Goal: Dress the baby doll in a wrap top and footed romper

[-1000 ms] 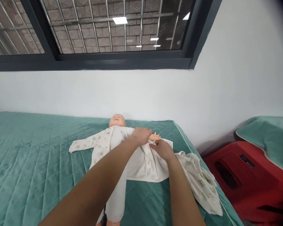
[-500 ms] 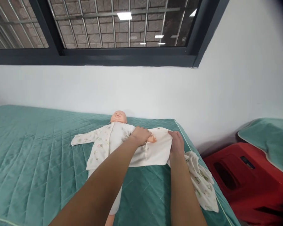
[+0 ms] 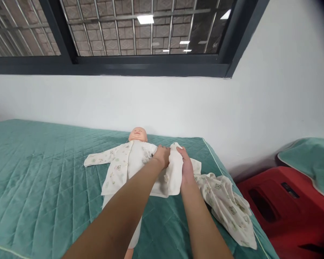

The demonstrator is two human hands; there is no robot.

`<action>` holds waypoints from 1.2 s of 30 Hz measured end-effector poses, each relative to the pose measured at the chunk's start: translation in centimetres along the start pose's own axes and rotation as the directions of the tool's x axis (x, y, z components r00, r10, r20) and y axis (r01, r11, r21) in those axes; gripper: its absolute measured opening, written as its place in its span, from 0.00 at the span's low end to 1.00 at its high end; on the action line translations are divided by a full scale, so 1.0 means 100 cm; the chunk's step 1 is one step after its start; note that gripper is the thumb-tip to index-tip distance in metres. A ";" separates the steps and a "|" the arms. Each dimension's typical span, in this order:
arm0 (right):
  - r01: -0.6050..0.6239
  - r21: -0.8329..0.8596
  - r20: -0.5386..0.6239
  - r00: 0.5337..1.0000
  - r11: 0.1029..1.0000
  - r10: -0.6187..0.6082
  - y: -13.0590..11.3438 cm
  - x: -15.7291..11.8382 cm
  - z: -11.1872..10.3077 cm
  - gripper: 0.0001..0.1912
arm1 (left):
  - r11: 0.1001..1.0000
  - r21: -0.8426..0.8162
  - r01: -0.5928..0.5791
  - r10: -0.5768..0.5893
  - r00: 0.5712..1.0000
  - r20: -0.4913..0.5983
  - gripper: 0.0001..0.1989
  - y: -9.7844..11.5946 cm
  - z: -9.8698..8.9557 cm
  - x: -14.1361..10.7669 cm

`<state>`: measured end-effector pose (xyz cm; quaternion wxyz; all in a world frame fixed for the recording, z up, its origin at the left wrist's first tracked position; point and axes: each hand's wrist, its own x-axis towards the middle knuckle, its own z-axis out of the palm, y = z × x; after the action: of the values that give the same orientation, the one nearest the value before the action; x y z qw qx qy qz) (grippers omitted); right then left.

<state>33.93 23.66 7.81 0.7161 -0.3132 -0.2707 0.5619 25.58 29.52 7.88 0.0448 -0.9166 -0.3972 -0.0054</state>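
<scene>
A baby doll (image 3: 138, 134) lies on its back on the bed. One half of a white printed baby jacket (image 3: 115, 167) covers its side at the left of the view, with that sleeve stretched out flat. My left hand (image 3: 162, 156) is closed around the doll's other arm, whose hand is now hidden. Beside it, my right hand (image 3: 186, 165) grips the jacket's open panel, lifted and folded toward the doll, plain inner side showing. A printed sleeve pokes out past my right wrist.
A crumpled printed cloth (image 3: 229, 207) lies near the right edge of the green quilted bed cover (image 3: 43, 172). Past that edge stands a red plastic stool (image 3: 286, 212) with green fabric over part of it. A white wall and barred window are behind.
My right hand has moved left, bringing the jacket panel from lying spread out to folded up against my left hand. The doll's hand has gone out of sight.
</scene>
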 end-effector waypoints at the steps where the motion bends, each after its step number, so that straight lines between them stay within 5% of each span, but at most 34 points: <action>1: -0.017 0.019 -0.002 1.000 1.000 0.017 0.003 0.000 0.003 0.16 | 1.000 0.001 0.006 -0.006 1.000 0.002 0.17 0.001 0.000 0.000; 8: -0.090 0.040 0.068 0.994 0.995 0.087 0.003 -0.006 0.015 0.17 | 0.993 -0.029 0.116 -0.115 0.993 0.011 0.26 -0.007 -0.013 -0.009; 14: -0.030 -0.115 0.226 0.973 0.993 0.056 0.015 -0.022 0.038 0.13 | 0.967 -0.172 0.187 -0.195 0.980 -0.036 0.14 -0.058 -0.047 -0.050; 17: 0.093 -0.318 0.360 0.932 0.944 0.029 0.031 -0.025 0.046 0.09 | 0.902 -0.321 0.287 -0.346 0.928 -0.141 0.16 -0.085 -0.059 -0.076; 20: 0.304 -0.537 0.521 0.853 0.787 0.026 0.039 -0.030 0.055 0.12 | 0.696 -0.654 0.296 -0.510 0.845 -0.160 0.18 -0.100 -0.060 -0.094; 22: 0.454 -0.649 0.599 0.800 0.610 0.043 0.040 -0.037 0.063 0.18 | 0.596 -0.769 0.232 -0.491 0.863 -0.121 0.20 -0.104 -0.055 -0.099; 26: 0.648 -0.715 0.688 0.719 0.263 0.100 0.036 -0.057 0.083 0.24 | 0.624 -0.744 0.238 -0.480 0.869 -0.125 0.17 -0.106 -0.045 -0.095; 29: 0.614 -0.788 0.614 0.784 0.032 0.089 0.032 -0.071 0.093 0.27 | 0.648 -0.688 0.326 -0.555 0.821 -0.135 0.11 -0.110 -0.046 -0.086; 33: 0.378 -0.888 0.386 0.922 -0.263 0.024 0.027 -0.077 0.093 0.10 | 0.647 -0.673 0.360 -0.585 0.799 -0.135 0.07 -0.116 -0.046 -0.077; 36: 0.340 -0.904 0.343 0.939 -0.260 0.037 0.020 -0.072 0.087 0.13 | 0.630 -0.676 0.382 -0.617 0.775 -0.138 0.09 -0.117 -0.042 -0.075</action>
<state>24.58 18.27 11.74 0.2204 -0.6457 -0.7278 0.0697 12.00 31.69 12.68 -0.1872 -0.7123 -0.6001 -0.3123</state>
